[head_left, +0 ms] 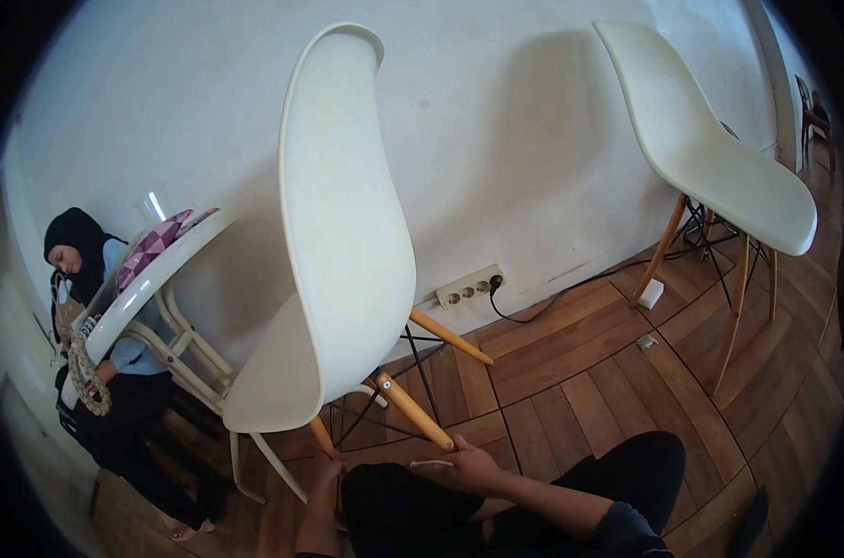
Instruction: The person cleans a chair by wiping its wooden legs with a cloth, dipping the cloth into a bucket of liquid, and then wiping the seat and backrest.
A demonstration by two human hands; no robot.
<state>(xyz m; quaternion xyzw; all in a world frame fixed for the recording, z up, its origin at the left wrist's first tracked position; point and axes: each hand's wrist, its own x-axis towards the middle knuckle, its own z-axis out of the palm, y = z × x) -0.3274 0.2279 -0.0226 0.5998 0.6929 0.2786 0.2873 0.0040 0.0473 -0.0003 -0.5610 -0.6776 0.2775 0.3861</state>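
A white shell chair (347,205) with wooden legs stands tilted in front of me, its back toward me. My right hand (473,464) is closed round the lower end of one wooden leg (412,409). Lower left of it, my left hand (324,470) is at the bottom of another wooden leg (322,435), its fingers partly hidden. A thin pale strip (431,463) shows beside my right hand. Black metal rods cross between the legs.
At the left, another person (82,251) sits by a round white table (161,270) with a purple patterned item. A second white chair (710,167) stands at the right. A power strip (468,288) with a plugged cable lies by the wall.
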